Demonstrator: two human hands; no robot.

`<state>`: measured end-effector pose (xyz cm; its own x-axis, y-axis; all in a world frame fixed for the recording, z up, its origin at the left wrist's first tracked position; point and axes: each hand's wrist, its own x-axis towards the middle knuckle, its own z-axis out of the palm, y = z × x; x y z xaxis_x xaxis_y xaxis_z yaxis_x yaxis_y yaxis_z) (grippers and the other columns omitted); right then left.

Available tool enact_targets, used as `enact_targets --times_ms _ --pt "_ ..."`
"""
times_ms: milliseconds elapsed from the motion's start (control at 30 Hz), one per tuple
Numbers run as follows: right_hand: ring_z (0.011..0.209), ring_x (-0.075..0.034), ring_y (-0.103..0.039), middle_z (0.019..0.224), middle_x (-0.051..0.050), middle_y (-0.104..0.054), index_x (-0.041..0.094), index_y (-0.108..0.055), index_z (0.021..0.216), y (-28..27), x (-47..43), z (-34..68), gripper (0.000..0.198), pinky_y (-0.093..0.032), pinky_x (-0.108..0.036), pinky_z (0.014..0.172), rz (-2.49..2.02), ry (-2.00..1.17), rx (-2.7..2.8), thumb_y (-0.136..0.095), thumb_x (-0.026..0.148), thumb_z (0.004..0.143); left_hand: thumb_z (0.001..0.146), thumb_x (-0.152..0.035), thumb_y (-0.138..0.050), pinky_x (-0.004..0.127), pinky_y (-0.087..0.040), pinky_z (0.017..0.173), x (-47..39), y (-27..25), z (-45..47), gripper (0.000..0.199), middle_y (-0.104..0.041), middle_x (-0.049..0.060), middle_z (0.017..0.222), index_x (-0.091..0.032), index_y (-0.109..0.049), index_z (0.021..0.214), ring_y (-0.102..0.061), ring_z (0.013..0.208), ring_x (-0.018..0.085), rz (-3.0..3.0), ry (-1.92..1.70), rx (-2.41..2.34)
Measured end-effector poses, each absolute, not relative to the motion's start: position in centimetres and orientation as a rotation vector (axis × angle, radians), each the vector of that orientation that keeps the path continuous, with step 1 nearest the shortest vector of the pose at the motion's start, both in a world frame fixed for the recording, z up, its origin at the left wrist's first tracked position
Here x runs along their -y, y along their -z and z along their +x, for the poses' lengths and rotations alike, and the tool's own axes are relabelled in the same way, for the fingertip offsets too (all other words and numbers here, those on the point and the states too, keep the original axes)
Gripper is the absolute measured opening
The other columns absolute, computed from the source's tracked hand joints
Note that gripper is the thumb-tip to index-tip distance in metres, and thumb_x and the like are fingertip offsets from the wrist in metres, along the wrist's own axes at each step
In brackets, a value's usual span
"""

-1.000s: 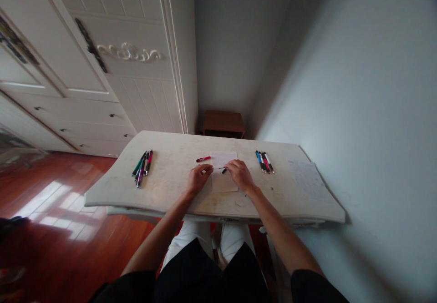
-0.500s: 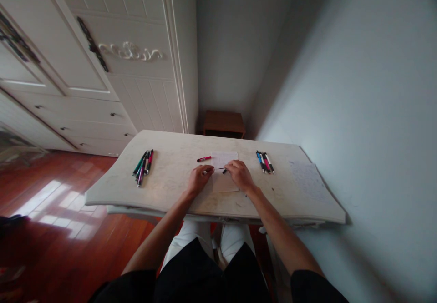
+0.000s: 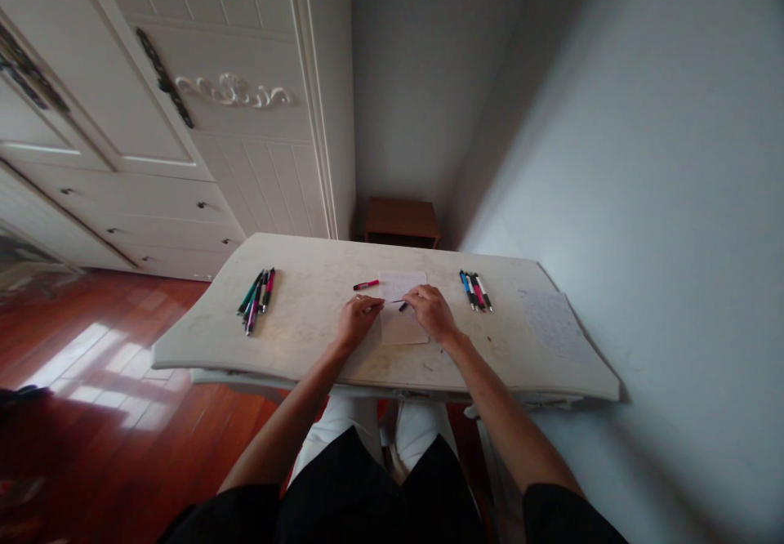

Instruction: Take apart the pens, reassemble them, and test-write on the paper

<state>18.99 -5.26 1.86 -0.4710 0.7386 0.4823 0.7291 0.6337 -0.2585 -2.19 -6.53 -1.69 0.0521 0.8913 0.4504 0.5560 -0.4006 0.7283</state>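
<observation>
My left hand (image 3: 357,320) is closed in a pinch over the left edge of a white paper sheet (image 3: 404,333). A small dark piece shows at its fingers, too small to name. Across from it, my right hand (image 3: 432,315) has thumb and fingers pressed together on a thin dark stick (image 3: 397,301), which looks like a pen refill and points toward the left fingertips. Just under the right fingers is a short black piece (image 3: 403,307); whether it is held or lies on the paper I cannot tell. A red pen part (image 3: 366,285) with a dark end lies beyond my left hand.
Several pens (image 3: 258,299) lie bunched at the left of the white desk (image 3: 306,283). More pens (image 3: 476,291) lie side by side at the right. A written sheet (image 3: 554,321) is near the right edge, by the wall. A brown wooden stand (image 3: 401,216) is behind the desk.
Both hands have stayed almost in place, with only a tiny shift of the fingers. The pens and paper have not moved.
</observation>
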Motion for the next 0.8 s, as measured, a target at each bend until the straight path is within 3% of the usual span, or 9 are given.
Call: enact_targets --times_ms 800 --pt "0.089 -0.021 -0.056 0.09 -0.006 -0.067 0.022 -0.073 0.096 -1.33 5.2 18.46 0.022 -0.042 -0.033 0.084 -1.138 -0.045 2.299 -0.054 0.012 0.09 0.081 -0.019 -0.067 0.032 -0.052 0.075 6.13 2.27 -2.18 0.012 -0.073 0.005 0.083 -0.022 -0.075 0.088 -0.064 0.08 0.019 2.06 -1.243 -1.421"
